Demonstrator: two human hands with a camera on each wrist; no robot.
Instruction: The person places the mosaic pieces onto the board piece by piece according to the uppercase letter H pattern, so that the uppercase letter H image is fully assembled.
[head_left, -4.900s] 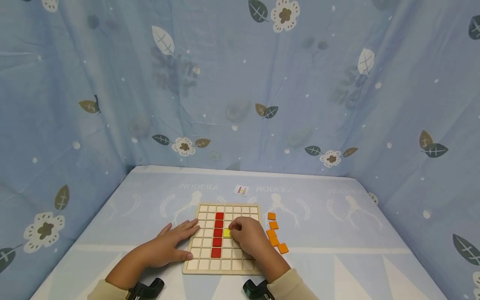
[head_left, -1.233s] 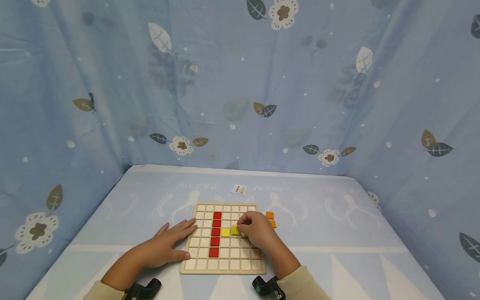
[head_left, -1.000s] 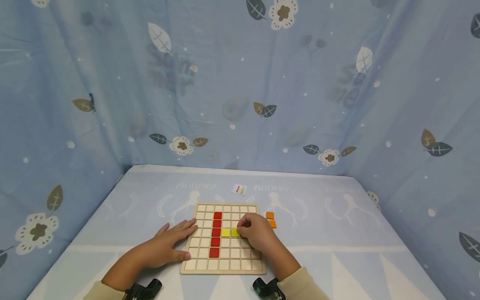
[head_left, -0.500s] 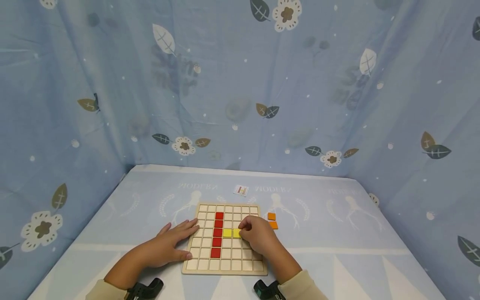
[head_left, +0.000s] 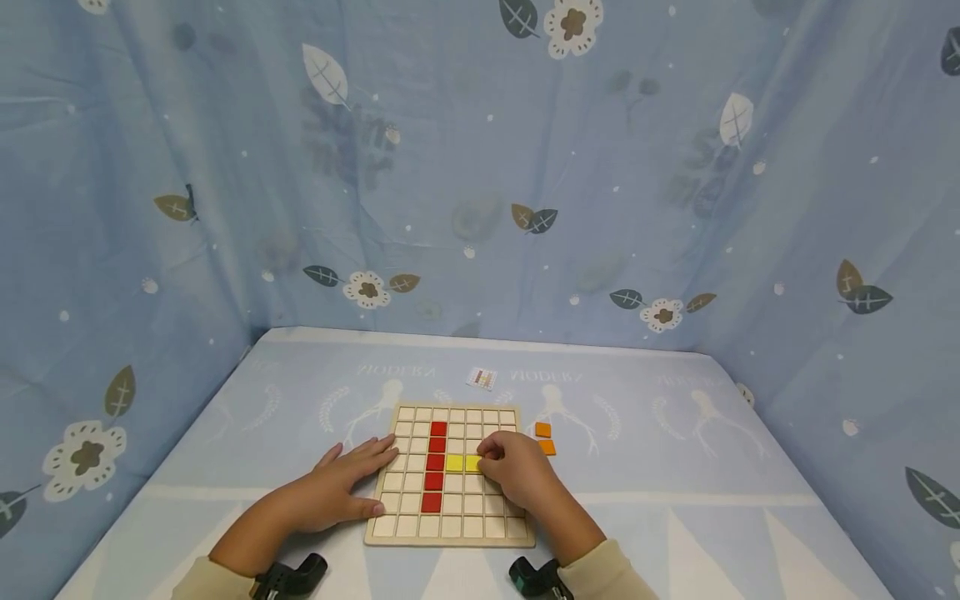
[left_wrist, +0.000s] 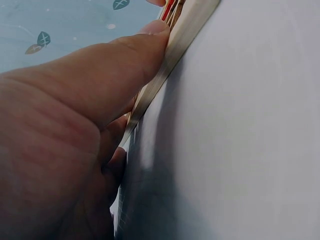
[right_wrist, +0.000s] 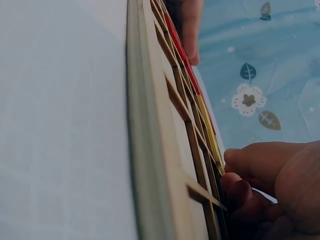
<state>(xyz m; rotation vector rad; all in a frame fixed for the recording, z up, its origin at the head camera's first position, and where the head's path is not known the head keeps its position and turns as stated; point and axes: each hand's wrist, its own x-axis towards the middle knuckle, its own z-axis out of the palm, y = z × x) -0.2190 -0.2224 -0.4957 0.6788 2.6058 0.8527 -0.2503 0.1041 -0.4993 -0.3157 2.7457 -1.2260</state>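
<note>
On a pale patterned table (head_left: pixel 637 454), spot wooden grid board (head_left: pixel 450 542) lying flat. Inside it, count five red tiles (head_left: pixel 436 462) in a straight column, then first yellow tile (head_left: pixel 454 463) just beside the middle red, then second yellow tile (head_left: pixel 472 463) in the next cell right, apparently seated, with its right edge behind fingertips. At that edge, find right hand (head_left: pixel 517 471) with curled fingers and a thumb-and-forefinger pinch on the tile, of unclear firmness. At board's left rim, find left hand (head_left: pixel 337 493) with straight, spread fingers and thumb resting there, gripping nothing. Right of board, log orange tiles (head_left: pixel 543 430), two in sight, maybe more behind the right hand. Beyond far rim, log small printed card (head_left: pixel 482 379).

For handling, by eye only: rate second yellow tile light, thin, stiff, probably smooth and slightly slippery, hard to break, easy to nudge askew. Hold by opposite edges while raised; once flush, expect little edge to catch. Rate board stiff, likely prone to sliding, best steadied by rim.
</note>
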